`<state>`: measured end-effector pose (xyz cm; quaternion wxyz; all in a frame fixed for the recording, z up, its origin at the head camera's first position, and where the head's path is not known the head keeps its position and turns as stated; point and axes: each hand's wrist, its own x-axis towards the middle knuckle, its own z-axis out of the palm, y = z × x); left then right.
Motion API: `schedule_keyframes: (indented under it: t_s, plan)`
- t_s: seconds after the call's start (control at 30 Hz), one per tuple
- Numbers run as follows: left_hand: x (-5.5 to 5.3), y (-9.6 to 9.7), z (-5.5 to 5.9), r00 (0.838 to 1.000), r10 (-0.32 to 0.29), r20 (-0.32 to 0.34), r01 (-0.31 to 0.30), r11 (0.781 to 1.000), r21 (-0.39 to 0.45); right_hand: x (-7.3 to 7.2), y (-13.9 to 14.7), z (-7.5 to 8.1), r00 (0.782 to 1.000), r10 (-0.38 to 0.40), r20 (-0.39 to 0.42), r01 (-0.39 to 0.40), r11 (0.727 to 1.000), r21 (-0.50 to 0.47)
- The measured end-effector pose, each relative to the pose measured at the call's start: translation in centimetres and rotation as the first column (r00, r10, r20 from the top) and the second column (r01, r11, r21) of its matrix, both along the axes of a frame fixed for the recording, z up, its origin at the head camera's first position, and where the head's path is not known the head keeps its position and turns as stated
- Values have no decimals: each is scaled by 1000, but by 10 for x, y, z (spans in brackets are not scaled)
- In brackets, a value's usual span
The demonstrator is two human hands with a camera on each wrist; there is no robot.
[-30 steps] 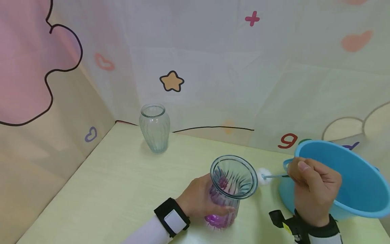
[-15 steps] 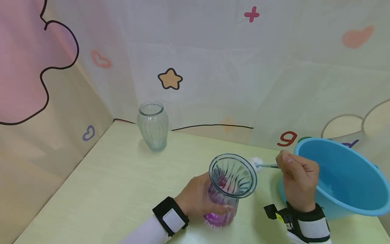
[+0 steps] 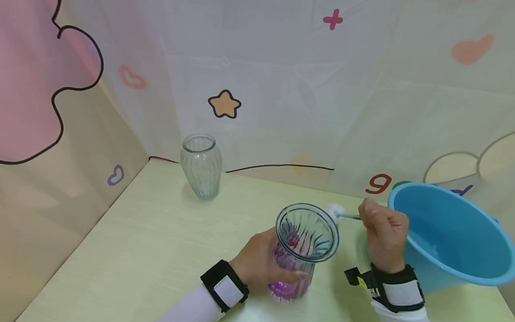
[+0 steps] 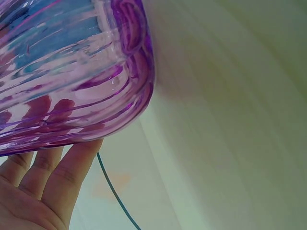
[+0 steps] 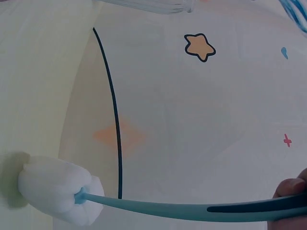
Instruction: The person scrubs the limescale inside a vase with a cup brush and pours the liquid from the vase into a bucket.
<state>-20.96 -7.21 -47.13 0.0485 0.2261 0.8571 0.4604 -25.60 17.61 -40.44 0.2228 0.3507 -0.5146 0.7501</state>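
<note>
A ribbed glass vase [image 3: 286,293], clear at its wide rim and purple lower down, is gripped round its side by my left hand [image 3: 257,261]. Its mouth faces up toward the head camera; whether its base touches the table cannot be told. In the left wrist view, the fingers [image 4: 67,177] lie against the purple glass [image 4: 91,91]. My right hand [image 3: 384,235] grips a sponge brush by its teal handle [image 5: 163,209]. The brush's white sponge head [image 5: 57,189] is just right of the vase rim, outside the mouth, partly hidden behind the rim in the head view.
A second clear glass vase [image 3: 202,174] stands upright at the back left of the pale table [image 3: 141,250]. Close behind and right of my right hand is a large blue bucket [image 3: 430,277]. A patterned cloth wall [image 3: 273,89] borders the table's back and left.
My right hand has moved left with the brush, away from the bucket, bringing the sponge head up to the vase rim. The left hand and its vase have stayed nearly still.
</note>
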Motion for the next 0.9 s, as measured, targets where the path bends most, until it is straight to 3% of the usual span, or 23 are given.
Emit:
schedule_keyframes:
  t_s: [0.13, 0.23, 0.37, 0.5, 0.77, 0.9]
  plan:
    - [1, 0, 1, 1000, 0, 14, 0, 1000, 5, 1, 1, -1, 994, -104, 43, 101, 992, 70]
    - [2, 1, 1, 1000, 3, 28, -3, 1000, 6, 4, 1, 0, 969, -234, 75, 220, 962, 159]
    - [2, 2, 1, 1000, 3, 24, -3, 1000, 13, 6, -3, 1, 892, -447, 68, 403, 855, 327]
    - [2, 2, 1, 999, 6, 43, -6, 1000, 18, 9, -7, 0, 813, -579, 55, 496, 739, 455]
    - [3, 1, 1, 999, 5, 51, -6, 1000, 14, 20, -2, 2, 753, -658, 9, 516, 599, 613]
    - [1, -1, 1, 1000, -7, 28, 6, 1000, 17, 29, 4, 5, 761, -648, -30, 481, 533, 696]
